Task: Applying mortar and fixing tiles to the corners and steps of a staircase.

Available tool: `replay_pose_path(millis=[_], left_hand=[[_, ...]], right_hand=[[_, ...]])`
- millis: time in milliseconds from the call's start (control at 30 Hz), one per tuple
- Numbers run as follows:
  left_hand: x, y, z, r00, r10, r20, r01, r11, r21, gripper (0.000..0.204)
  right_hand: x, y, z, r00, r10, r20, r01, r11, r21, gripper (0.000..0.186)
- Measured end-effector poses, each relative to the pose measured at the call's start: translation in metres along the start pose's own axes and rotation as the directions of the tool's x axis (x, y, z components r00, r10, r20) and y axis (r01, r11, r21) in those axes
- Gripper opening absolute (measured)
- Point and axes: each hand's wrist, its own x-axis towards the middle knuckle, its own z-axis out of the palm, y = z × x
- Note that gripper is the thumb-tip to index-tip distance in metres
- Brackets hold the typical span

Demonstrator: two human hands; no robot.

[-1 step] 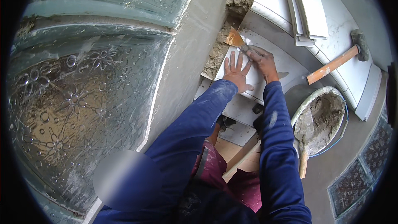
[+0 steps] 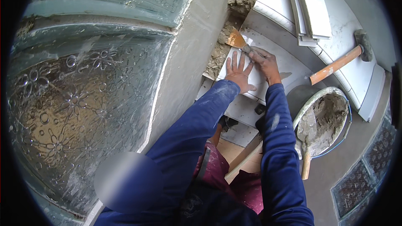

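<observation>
My left hand (image 2: 238,78) lies flat on the white stair tile (image 2: 289,60), fingers spread, holding nothing. Just to its right, my right hand (image 2: 266,63) is closed around the handle of a putty knife (image 2: 236,39) with an orange-brown blade. The blade points up and left, at the edge of the rough mortar (image 2: 218,60) between the tile and the wall. My right fingers cover most of the handle. A pointed grey smear or flat piece (image 2: 285,75) shows on the tile beside my right wrist; I cannot tell which.
A bucket of mortar (image 2: 333,119) stands at the right, a trowel (image 2: 307,132) resting in it. On the step above lie a hammer (image 2: 338,65) and stacked white tile strips (image 2: 312,8). Patterned glass blocks (image 2: 75,100) and a grey plastered ledge (image 2: 190,42) line the left.
The putty knife's blade has shifted very slightly left and toward me. My left hand stays in place.
</observation>
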Motion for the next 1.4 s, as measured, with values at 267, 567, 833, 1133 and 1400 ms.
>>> replay_pose_path(millis=[267,567,833,1133,1400], left_hand=[[-0.001,-0.001,-0.003,0.995,-0.014,0.098,0.014,1.000,-0.005,0.109],[0.003,-0.006,0.010,0.996,0.032,-0.085,-0.034,0.999,-0.020,0.116],[0.004,-0.012,0.020,0.994,0.003,-0.111,0.006,0.997,0.079,0.110],[0.002,-0.001,0.010,0.992,0.030,-0.122,-0.028,0.999,0.015,0.104],[0.019,-0.019,0.033,0.995,0.006,0.095,-0.037,0.944,0.328,0.088]], right_hand=[[-0.076,-0.053,0.001,0.981,0.177,0.083,-0.195,0.906,0.376,0.038],[-0.098,-0.216,-0.014,1.000,0.012,-0.024,0.002,0.869,0.495,0.042],[-0.095,-0.109,0.035,0.915,-0.392,-0.092,0.268,0.763,-0.589,0.033],[-0.035,-0.019,0.047,0.928,-0.335,-0.163,0.146,0.729,-0.668,0.045],[-0.028,-0.020,0.082,0.974,-0.193,-0.123,0.094,0.826,-0.556,0.052]])
